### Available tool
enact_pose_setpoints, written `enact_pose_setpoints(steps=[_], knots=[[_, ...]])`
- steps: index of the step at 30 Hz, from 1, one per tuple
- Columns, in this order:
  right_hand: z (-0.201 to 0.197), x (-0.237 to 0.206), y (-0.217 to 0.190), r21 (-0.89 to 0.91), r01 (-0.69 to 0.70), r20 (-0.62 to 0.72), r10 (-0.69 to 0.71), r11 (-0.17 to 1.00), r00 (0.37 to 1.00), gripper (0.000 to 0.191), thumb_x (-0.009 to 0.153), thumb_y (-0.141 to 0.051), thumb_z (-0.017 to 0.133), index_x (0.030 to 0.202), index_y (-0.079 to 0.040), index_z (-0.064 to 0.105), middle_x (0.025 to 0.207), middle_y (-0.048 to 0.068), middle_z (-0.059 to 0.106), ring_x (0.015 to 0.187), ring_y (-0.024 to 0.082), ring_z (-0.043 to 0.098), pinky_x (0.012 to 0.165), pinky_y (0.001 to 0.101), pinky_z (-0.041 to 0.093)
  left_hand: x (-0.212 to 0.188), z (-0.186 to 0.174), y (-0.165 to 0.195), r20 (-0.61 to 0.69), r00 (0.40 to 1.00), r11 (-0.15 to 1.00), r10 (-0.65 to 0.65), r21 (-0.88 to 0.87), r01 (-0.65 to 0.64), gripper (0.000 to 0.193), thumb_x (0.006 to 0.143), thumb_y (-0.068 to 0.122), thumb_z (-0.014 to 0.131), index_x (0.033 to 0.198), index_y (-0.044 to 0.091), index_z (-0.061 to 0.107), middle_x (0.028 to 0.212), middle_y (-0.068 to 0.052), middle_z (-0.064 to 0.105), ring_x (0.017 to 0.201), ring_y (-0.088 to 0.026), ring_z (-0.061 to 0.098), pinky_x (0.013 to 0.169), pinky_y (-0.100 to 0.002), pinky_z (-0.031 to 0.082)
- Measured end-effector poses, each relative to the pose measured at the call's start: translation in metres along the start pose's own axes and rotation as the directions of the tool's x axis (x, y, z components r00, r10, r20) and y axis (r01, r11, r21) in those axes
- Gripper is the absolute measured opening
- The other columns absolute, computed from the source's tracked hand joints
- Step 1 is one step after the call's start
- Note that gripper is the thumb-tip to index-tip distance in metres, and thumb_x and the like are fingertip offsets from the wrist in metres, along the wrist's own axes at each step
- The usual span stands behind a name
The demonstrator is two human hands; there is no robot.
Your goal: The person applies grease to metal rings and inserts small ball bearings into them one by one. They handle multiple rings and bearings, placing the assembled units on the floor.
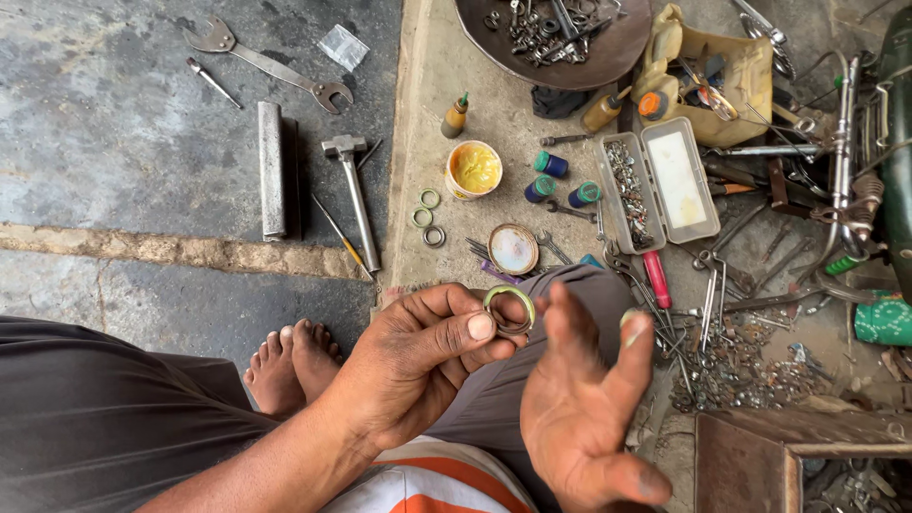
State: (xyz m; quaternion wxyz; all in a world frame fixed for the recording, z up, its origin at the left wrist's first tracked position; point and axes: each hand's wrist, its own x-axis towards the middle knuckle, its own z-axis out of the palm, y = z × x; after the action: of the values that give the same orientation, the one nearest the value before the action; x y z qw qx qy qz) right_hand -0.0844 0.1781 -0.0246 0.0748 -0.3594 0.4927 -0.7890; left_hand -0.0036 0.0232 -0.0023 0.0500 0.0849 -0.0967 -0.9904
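A person sitting barefoot on a workshop floor pinches a greased metal ring (510, 309) between the thumb and fingertips of the left hand (418, 356), while the right hand (584, 404) hangs open just beside it, palm up, fingers spread and holding nothing, a dab of yellowish grease on 1 fingertip. The ring sits just below an open tub of yellow grease (473, 169), which serves as the centre of the spread. Immediately below and left of the tub lie 3 more rings (427, 217), 2 greenish and 1 steel. Below and right of it rests a round tin lid (513, 249), and to its right stand 3 small blue cylinders with green tops (560, 179). Further right of the tub lies an open clear plastic case (657, 183) with small metal parts in 1 half. Left of the tub a hammer (353, 195) lies on the concrete, beside a steel bar (272, 169), with an open-ended spanner (271, 65) above them. Above and right of the tub, a dark round pan (608, 52) holds loose hardware, and a small oil bottle (455, 116) stands just above the tub.
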Motion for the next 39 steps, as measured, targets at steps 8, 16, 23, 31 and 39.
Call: enact_pose_setpoints(steps=[8, 16, 23, 31, 39], knots=[[0.004, 0.0, 0.015, -0.183, 0.043, 0.094, -0.026, 0.982, 0.995, 0.111, 0.09, -0.089, 0.031, 0.164, -0.013, -0.002, 0.158, 0.024, 0.044, 0.157, 0.037, 0.03, 0.133, 0.0514, 0.014, -0.002, 0.002, -0.005, 0.018, 1.0, 1.0, 0.004, -0.029, -0.004, 0.007, 0.095, 0.001, 0.072, 0.101, -0.002, 0.069, 0.12, -0.019, 0.069, 0.101, -0.022, 0.07, 0.096, -0.032, 0.058], [-0.01, 0.007, 0.007, -0.203, 0.014, 0.004, -0.013, 0.979, 1.0, 0.09, 0.099, -0.082, 0.021, 0.154, -0.014, 0.043, 0.158, 0.025, 0.049, 0.149, 0.041, 0.045, 0.124, 0.0555, 0.032, -0.001, 0.0, -0.008, 0.036, 0.999, 1.0, 0.004, -0.009, -0.004, 0.007, 0.095, 0.001, 0.073, 0.101, -0.001, 0.069, 0.12, -0.018, 0.069, 0.104, -0.022, 0.069, 0.098, -0.033, 0.058], [0.005, 0.003, 0.007, 0.133, -0.218, 0.221, 0.185, 0.967, 0.958, 0.085, 0.101, -0.082, 0.026, 0.167, -0.028, 0.037, 0.176, 0.021, 0.02, 0.157, 0.032, 0.027, 0.131, 0.0489, 0.023, -0.004, 0.004, -0.008, 0.017, 1.0, 1.0, 0.007, 0.0, -0.007, 0.007, 0.094, 0.001, 0.073, 0.099, 0.0, 0.068, 0.119, -0.018, 0.07, 0.105, -0.021, 0.069, 0.098, -0.032, 0.057], [-0.018, -0.003, 0.017, -0.255, 0.038, 0.222, 0.02, 0.966, 0.975, 0.08, 0.104, -0.08, 0.021, 0.161, -0.029, 0.046, 0.172, 0.019, 0.031, 0.153, 0.029, 0.037, 0.129, 0.0451, 0.029, -0.004, 0.002, -0.011, 0.011, 1.0, 1.0, -0.013, 0.006, 0.013, 0.008, 0.094, 0.001, 0.073, 0.1, -0.002, 0.068, 0.117, -0.018, 0.07, 0.102, -0.022, 0.07, 0.096, -0.033, 0.058], [-0.016, 0.024, -0.004, 0.267, -0.293, 0.144, 0.263, 0.918, 0.954, 0.087, 0.105, -0.078, 0.024, 0.127, -0.009, 0.071, 0.154, 0.023, 0.05, 0.14, 0.03, 0.046, 0.122, 0.0462, 0.033, -0.004, 0.005, -0.01, 0.053, 0.998, 0.997, -0.04, 0.062, 0.036, 0.008, 0.095, -0.002, 0.074, 0.1, -0.003, 0.068, 0.114, -0.019, 0.07, 0.105, -0.025, 0.07, 0.097, -0.036, 0.057]])
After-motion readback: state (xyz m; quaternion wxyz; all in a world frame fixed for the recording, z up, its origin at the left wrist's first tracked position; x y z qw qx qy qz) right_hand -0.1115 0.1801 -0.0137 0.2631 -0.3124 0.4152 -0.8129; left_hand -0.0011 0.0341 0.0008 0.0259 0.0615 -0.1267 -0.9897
